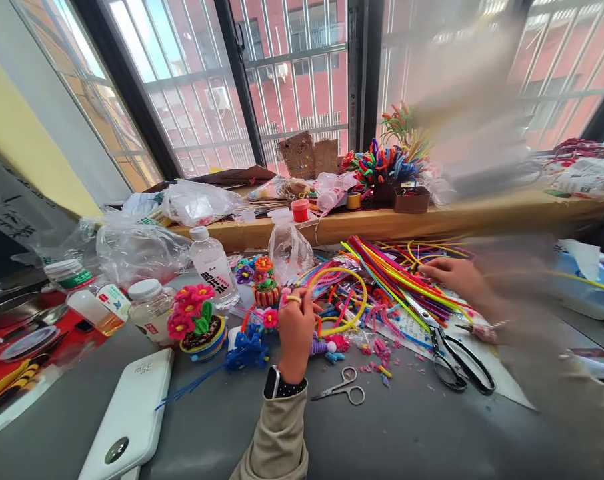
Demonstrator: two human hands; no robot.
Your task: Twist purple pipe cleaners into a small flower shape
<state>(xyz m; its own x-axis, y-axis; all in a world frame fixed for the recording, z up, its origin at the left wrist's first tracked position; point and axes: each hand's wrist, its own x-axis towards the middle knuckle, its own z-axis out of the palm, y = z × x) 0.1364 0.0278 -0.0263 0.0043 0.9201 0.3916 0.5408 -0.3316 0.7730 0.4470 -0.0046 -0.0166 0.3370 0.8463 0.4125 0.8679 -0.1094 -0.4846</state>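
Observation:
My left hand, with a watch on its wrist, is closed on a yellow pipe cleaner that bends into a wide loop to the right. Beside that hand lie a dark blue pipe-cleaner piece and a purple coiled piece. My right hand is at the bundle of coloured pipe cleaners, its fingertips drawn together; what is between them is too small to make out. Small scissors lie below my left hand. Large black-handled scissors rest below my right hand.
Pipe-cleaner flowers in a pot, a water bottle, a jar and a white power bank stand or lie at left. A cluttered wooden ledge runs behind. Blur covers much of the right side.

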